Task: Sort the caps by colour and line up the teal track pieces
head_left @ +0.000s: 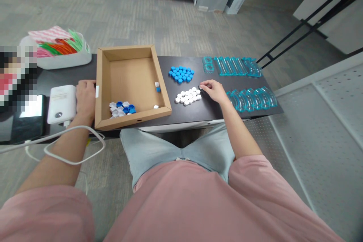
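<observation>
Nearest the body: left hand (86,96), fingers loosely curled, resting against the outer left wall of cardboard tray (162,83) containing mixed hexagon tiles (121,108). Right hand (213,90) pinching one white tile beside white tile cluster (188,96). Beyond: blue tile cluster (181,74).

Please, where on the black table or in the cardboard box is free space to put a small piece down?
Free: the far half of the cardboard box floor, and the black table strip between the white hexagon pieces and the near edge. Crowded: the box's near-left corner with mixed pieces, and the right end with teal curved pieces.
</observation>
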`<state>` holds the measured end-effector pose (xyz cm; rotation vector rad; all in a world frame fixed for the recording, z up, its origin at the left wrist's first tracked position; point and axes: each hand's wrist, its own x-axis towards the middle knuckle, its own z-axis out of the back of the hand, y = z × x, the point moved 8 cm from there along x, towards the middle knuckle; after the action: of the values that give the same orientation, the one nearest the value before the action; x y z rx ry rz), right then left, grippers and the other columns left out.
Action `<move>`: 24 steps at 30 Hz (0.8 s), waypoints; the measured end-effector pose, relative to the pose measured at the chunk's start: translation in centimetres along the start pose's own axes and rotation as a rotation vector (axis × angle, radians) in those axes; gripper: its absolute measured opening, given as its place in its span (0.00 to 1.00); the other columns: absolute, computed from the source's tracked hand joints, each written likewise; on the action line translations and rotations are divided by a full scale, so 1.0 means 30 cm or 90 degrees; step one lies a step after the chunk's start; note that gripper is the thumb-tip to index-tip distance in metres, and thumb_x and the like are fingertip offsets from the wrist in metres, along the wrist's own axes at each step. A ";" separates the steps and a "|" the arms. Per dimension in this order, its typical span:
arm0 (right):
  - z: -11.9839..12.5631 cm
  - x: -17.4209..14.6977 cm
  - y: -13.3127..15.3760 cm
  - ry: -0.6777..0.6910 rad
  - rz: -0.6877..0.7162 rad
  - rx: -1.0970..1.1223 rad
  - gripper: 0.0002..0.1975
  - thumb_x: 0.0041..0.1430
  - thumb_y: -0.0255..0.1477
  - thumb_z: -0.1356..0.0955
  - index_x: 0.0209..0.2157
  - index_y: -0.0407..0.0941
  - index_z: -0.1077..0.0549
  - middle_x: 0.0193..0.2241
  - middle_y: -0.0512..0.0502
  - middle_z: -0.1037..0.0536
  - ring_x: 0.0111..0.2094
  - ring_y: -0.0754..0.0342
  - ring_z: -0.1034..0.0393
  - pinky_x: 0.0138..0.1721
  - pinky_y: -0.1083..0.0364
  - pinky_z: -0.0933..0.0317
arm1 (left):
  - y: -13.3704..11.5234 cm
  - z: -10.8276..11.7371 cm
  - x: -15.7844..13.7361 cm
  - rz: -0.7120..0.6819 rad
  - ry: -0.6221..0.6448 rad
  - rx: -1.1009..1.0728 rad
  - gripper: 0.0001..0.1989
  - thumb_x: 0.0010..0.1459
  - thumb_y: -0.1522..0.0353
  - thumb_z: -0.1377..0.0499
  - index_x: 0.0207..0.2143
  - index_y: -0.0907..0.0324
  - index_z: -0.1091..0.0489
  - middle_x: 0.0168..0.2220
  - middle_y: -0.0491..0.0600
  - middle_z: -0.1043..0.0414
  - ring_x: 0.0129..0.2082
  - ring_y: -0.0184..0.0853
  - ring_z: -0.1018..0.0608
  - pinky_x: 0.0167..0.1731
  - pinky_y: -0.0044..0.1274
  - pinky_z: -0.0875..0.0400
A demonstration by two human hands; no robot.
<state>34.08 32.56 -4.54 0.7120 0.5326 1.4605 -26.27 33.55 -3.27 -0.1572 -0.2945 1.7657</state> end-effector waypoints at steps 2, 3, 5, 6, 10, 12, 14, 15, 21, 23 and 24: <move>-0.002 0.004 -0.015 0.000 -0.014 0.029 0.15 0.68 0.44 0.22 0.48 0.49 0.11 0.45 0.40 0.07 0.45 0.41 0.14 0.58 0.40 0.19 | 0.001 0.002 0.001 -0.008 -0.013 -0.001 0.24 0.74 0.75 0.47 0.68 0.66 0.26 0.68 0.73 0.28 0.69 0.60 0.24 0.75 0.48 0.27; -0.001 0.007 -0.024 -0.004 -0.022 0.042 0.15 0.68 0.44 0.22 0.48 0.49 0.11 0.44 0.40 0.07 0.44 0.41 0.14 0.57 0.40 0.19 | 0.003 0.002 0.002 -0.009 -0.020 -0.002 0.24 0.74 0.75 0.47 0.68 0.66 0.25 0.67 0.72 0.27 0.69 0.60 0.24 0.75 0.48 0.27; 0.001 0.014 -0.039 -0.016 -0.031 0.049 0.15 0.69 0.43 0.23 0.49 0.48 0.12 0.43 0.40 0.08 0.43 0.41 0.13 0.57 0.39 0.18 | 0.009 -0.002 0.004 -0.010 -0.028 -0.005 0.25 0.73 0.75 0.47 0.68 0.65 0.25 0.67 0.71 0.26 0.69 0.60 0.24 0.75 0.47 0.27; 0.003 0.018 -0.043 -0.024 -0.031 0.042 0.14 0.69 0.42 0.23 0.48 0.48 0.12 0.45 0.39 0.08 0.43 0.41 0.13 0.57 0.39 0.18 | 0.012 -0.004 0.005 -0.010 -0.029 -0.005 0.26 0.72 0.75 0.47 0.69 0.65 0.25 0.67 0.71 0.26 0.69 0.60 0.24 0.76 0.47 0.28; 0.013 0.030 -0.048 -0.042 -0.021 0.006 0.16 0.72 0.45 0.24 0.48 0.47 0.12 0.53 0.35 0.10 0.43 0.42 0.12 0.58 0.40 0.19 | 0.018 -0.008 0.008 -0.012 -0.031 0.002 0.27 0.73 0.75 0.46 0.70 0.67 0.25 0.69 0.72 0.27 0.70 0.60 0.24 0.76 0.46 0.27; 0.014 0.034 -0.043 -0.036 -0.017 0.004 0.18 0.74 0.47 0.25 0.49 0.47 0.11 0.53 0.35 0.11 0.42 0.42 0.13 0.58 0.40 0.19 | 0.017 -0.008 0.008 -0.013 -0.029 0.008 0.27 0.73 0.75 0.47 0.71 0.67 0.25 0.70 0.73 0.27 0.70 0.59 0.25 0.76 0.46 0.28; 0.010 0.037 -0.032 -0.019 -0.008 -0.005 0.19 0.77 0.47 0.27 0.49 0.48 0.10 0.50 0.36 0.10 0.41 0.42 0.14 0.59 0.40 0.21 | 0.014 -0.010 0.009 -0.011 -0.018 0.022 0.28 0.73 0.76 0.48 0.72 0.69 0.26 0.70 0.74 0.28 0.71 0.59 0.25 0.76 0.46 0.28; 0.008 0.039 -0.024 -0.010 -0.002 -0.015 0.19 0.78 0.46 0.28 0.48 0.47 0.10 0.48 0.37 0.11 0.41 0.42 0.15 0.60 0.40 0.21 | 0.012 -0.010 0.009 -0.008 -0.013 0.030 0.28 0.73 0.76 0.49 0.72 0.70 0.27 0.70 0.74 0.28 0.71 0.60 0.25 0.76 0.46 0.28; -0.019 0.042 0.030 0.011 0.039 -0.073 0.14 0.77 0.42 0.25 0.44 0.48 0.09 0.44 0.39 0.14 0.48 0.40 0.20 0.63 0.42 0.25 | 0.000 0.002 0.007 -0.001 -0.023 0.021 0.22 0.73 0.75 0.47 0.65 0.64 0.25 0.65 0.71 0.27 0.67 0.59 0.23 0.74 0.46 0.26; -0.029 0.036 0.037 0.015 0.041 -0.066 0.13 0.76 0.43 0.24 0.45 0.49 0.09 0.45 0.41 0.14 0.46 0.42 0.20 0.61 0.43 0.25 | 0.000 0.003 0.005 -0.002 -0.024 0.015 0.21 0.73 0.75 0.46 0.63 0.63 0.24 0.64 0.70 0.26 0.68 0.58 0.24 0.75 0.46 0.27; -0.029 0.031 0.038 0.010 0.038 -0.058 0.13 0.76 0.43 0.24 0.45 0.49 0.10 0.45 0.41 0.14 0.45 0.43 0.21 0.59 0.44 0.25 | 0.000 0.004 0.004 -0.003 -0.026 0.013 0.21 0.73 0.75 0.47 0.64 0.63 0.24 0.64 0.70 0.26 0.68 0.58 0.24 0.75 0.46 0.27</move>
<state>32.71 33.54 -4.25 0.6492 0.4569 1.5373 -26.33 33.67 -3.16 -0.1061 -0.3053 1.7677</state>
